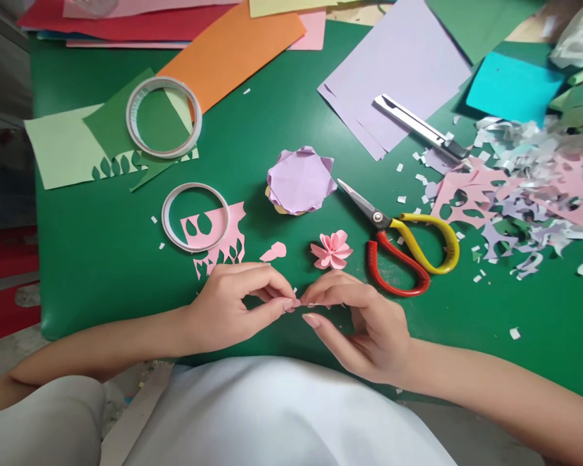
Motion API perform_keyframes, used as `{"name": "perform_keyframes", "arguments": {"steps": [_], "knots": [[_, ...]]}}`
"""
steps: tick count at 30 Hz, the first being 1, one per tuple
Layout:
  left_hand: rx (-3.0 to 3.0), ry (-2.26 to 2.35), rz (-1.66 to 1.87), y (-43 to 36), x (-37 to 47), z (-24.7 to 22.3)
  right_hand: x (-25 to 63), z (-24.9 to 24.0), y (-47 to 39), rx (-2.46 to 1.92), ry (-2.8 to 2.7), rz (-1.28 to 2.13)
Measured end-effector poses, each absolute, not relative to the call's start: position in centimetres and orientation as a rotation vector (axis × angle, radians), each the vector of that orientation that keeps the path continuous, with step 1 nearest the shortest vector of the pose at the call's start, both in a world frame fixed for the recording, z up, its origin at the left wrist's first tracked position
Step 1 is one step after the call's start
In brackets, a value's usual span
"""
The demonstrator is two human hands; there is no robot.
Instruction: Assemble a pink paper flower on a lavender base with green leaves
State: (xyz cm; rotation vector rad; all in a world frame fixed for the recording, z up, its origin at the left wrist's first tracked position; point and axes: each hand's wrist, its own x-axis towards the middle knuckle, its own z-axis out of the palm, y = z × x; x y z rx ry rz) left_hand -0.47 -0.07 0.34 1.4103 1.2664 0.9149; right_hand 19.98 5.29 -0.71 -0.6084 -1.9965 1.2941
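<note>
Pink paper, a small piece by the desk's near edge, is pinched btwn your L hand's thumb & index, w/ your R hand's fingertips at it, thumb parted; go light & shape from the tip, prob. best to avoid creasing. Most open room's toward the near L corner; fwd it's tight, as the pink flower sits just past your R fingers & the scissors' handles lie near, so move low & short.

Small pink paper piece, mostly hidden; in left fingers
</note>
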Motion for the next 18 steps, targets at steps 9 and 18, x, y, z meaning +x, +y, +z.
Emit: {"name": "perform_keyframes", "arguments": {"steps": [9, 18], "knots": [[1.252, 1.260, 0.949, -0.19, -0.02, 0.73, 19.60, -0.14, 5.29, -0.635, -2.064, 1.185], [1.310, 1.260, 0.958, -0.28, 0.03, 0.75, 19.49, -0.47, 5.11, -0.689, -2.052, 1.149]]}}
